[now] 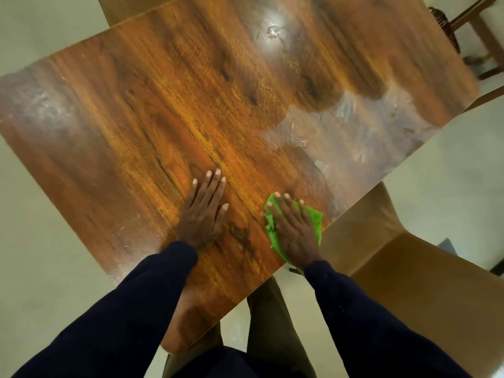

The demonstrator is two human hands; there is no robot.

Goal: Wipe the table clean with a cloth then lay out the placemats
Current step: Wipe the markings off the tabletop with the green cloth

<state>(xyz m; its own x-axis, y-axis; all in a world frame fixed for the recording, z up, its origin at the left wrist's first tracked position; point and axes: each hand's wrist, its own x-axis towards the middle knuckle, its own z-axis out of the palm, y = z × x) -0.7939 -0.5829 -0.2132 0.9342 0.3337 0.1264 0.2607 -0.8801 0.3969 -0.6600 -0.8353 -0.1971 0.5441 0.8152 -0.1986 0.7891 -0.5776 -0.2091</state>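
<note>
A brown wood-grain table (pixel 191 105) fills most of the view. My right hand (pixel 293 230) presses flat on a green cloth (pixel 316 218) near the table's right edge, fingers spread over it. My left hand (pixel 203 211) lies flat and open on the bare tabletop just left of it, holding nothing. Whitish smears and damp streaks (pixel 349 126) show on the right part of the table, and dull marks sit at the far left. No placemats are in view.
A tan chair (pixel 409 271) stands at the right, close against the table edge. Another wooden chair (pixel 469 25) is at the top right. Pale floor (pixel 41 241) surrounds the table. My legs stand at the near corner.
</note>
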